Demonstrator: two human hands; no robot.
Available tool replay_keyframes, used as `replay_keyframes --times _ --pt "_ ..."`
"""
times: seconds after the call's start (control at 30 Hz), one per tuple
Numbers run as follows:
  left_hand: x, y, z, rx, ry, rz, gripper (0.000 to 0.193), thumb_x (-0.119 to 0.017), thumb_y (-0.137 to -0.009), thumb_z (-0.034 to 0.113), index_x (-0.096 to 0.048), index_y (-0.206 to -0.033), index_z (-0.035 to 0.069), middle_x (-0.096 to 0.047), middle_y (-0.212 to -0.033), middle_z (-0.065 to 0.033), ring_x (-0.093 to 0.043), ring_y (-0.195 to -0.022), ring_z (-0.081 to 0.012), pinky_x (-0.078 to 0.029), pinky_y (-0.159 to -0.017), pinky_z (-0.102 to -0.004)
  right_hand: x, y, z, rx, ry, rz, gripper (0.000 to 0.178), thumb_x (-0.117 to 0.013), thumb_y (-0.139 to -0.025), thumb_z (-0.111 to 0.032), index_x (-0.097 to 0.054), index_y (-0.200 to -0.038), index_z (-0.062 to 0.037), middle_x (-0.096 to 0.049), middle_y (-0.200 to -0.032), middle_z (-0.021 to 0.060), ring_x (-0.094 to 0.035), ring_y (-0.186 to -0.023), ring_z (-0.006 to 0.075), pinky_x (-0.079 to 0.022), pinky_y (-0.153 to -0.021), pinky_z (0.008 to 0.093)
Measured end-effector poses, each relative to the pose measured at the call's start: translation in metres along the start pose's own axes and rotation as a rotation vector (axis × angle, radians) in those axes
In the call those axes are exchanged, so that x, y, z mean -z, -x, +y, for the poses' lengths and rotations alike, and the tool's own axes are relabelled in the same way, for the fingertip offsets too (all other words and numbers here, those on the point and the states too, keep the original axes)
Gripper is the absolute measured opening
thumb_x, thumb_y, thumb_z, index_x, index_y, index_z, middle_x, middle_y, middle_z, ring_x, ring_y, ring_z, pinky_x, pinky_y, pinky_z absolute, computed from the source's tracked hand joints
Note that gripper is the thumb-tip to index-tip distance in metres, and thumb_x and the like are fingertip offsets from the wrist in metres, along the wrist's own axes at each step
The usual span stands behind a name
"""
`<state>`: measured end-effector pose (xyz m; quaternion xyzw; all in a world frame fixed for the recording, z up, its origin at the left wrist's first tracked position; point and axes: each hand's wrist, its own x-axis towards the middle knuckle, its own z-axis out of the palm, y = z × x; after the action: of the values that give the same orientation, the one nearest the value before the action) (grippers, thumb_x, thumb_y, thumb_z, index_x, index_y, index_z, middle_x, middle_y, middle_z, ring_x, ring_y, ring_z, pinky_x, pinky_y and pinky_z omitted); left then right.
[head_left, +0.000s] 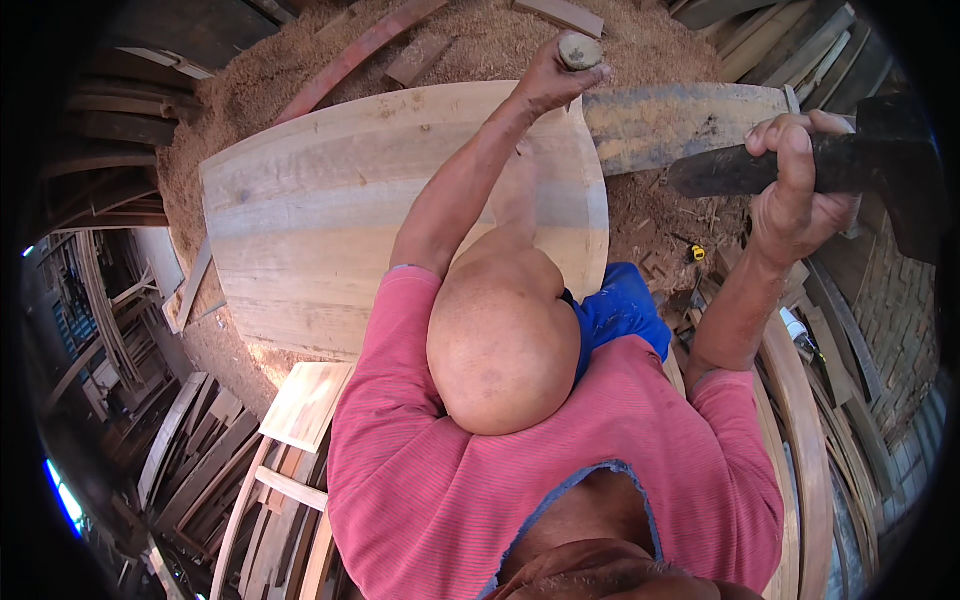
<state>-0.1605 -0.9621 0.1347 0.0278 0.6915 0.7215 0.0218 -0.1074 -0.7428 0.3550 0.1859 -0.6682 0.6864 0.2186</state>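
My left hand (pixel 553 82) is wrapped round an upright round wooden handle (pixel 580 51), seen from its worn top end. Whatever lies below the fist is hidden. It is over the far right corner of a wide, curved panel of joined pale boards (pixel 300 240). On the right, my right hand (pixel 797 195) is raised and closed round the dark handle of a mallet (pixel 720 172), whose heavy dark head (pixel 905 180) reaches into the shadowed rim of the view. My bent bare leg rests over the panel, between my arms.
Sawdust (pixel 250 75) covers the ground, with a reddish beam (pixel 360 55) behind the panel. A weathered plank (pixel 680 125) extends from its right end. Stacked timber (pixel 200 460) stands at left. A small yellow-and-black object (pixel 697 253) and a white bottle-like object (pixel 795 328) lie right.
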Motion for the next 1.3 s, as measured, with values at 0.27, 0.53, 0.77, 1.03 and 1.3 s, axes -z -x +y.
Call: replay_keyframes --times 0.27,0.53,0.77,1.03,1.3 --pt "0.001 0.002 0.0 -0.004 -0.056 -0.009 0.026 -0.079 -0.083 0.014 -0.061 -0.1 0.009 -0.065 -0.089 0.0036 -0.062 -0.084 -0.0068 -0.054 -0.075 -0.0281 0.002 0.001 0.001 0.0 0.007 0.021 0.024 -0.063 -0.088 0.001 -0.053 -0.11 0.0057 -0.064 -0.068 0.0111 -0.063 -0.063 0.0184 -0.053 -0.065 0.0318" --pt "0.006 0.005 -0.013 -0.047 -0.078 -0.013 0.024 -0.079 -0.082 0.012 -0.061 -0.098 0.009 -0.065 -0.087 0.004 -0.061 -0.082 -0.0064 -0.053 -0.075 -0.0278 -0.003 0.001 0.0 0.007 -0.013 0.034 0.024 -0.063 -0.088 0.001 -0.054 -0.11 0.0051 -0.065 -0.069 0.011 -0.063 -0.062 0.0169 -0.052 -0.066 0.0305" --pt "-0.002 0.019 -0.013 -0.147 -0.018 -0.022 0.017 -0.079 -0.082 0.012 -0.063 -0.087 0.007 -0.062 -0.079 0.0052 -0.059 -0.073 -0.0075 -0.052 -0.07 -0.0263 -0.009 0.005 0.019 0.129 0.36 -0.145 0.019 -0.063 -0.091 -0.002 -0.06 -0.11 0.0005 -0.066 -0.079 0.0079 -0.062 -0.069 0.0184 -0.054 -0.065 0.0365" --pt "0.006 0.03 -0.011 -0.201 -0.092 -0.026 0.017 -0.078 -0.081 0.006 -0.063 -0.089 0.007 -0.062 -0.084 0.0033 -0.06 -0.078 -0.0082 -0.052 -0.073 -0.0266 -0.016 0.021 0.084 -0.303 1.068 -0.751 0.021 -0.07 -0.085 -0.019 -0.068 -0.102 -0.0074 -0.07 -0.089 0.0186 -0.068 -0.084 0.0358 -0.052 -0.073 0.0422" --pt "0.012 0.038 -0.022 -0.149 -0.061 -0.034 0.023 -0.078 -0.079 0.006 -0.058 -0.09 0.007 -0.058 -0.09 0.0019 -0.055 -0.083 -0.0112 -0.048 -0.077 -0.0276 -0.028 -0.009 0.037 0.343 0.381 -0.375 0.026 -0.076 -0.081 -0.015 -0.071 -0.105 -0.0097 -0.071 -0.091 0.0118 -0.068 -0.077 0.0301 -0.053 -0.068 0.0359"
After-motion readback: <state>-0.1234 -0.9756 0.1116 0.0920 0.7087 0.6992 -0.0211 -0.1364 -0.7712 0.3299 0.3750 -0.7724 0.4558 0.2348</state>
